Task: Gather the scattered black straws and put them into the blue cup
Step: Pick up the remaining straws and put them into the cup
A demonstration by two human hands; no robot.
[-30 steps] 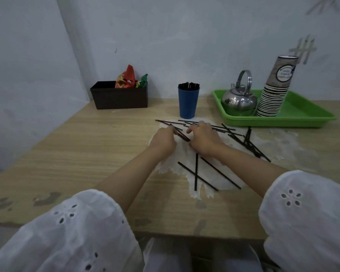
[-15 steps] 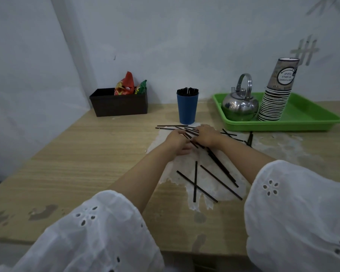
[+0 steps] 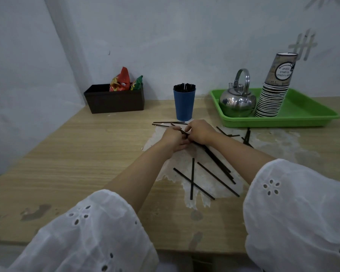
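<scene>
**Straws bunched at mid-frame, cup waiting just behind**

Both hands meet at the centre of the frame, the left hand and right hand touching each other over one end of a bundle of straws. The bundle trails toward the lower right across a pale worn patch on the worktop. The fingers of both hands are curled inward and appear to pinch the bundle between them, though the overlapping knuckles hide the exact hold.

The step in hand looks like squaring up the gathered straws. It would go best with the ends tapped level and the bunch kept tight before lifting, since thin, smooth sticks like these slip out sideways easily. The blue cup stands upright just beyond the hands and already bristles with black straw ends at its rim. A new bunch should therefore go in steeply and into whatever gap is left.

The straws are slim, straight, matt black and all alike in length. More lie loose:

- Three crossed straws sit below the hands.
- A few flat straws lie between the hands and the cup.
- A small cluster rests at centre right, beside the green tray.
</scene>
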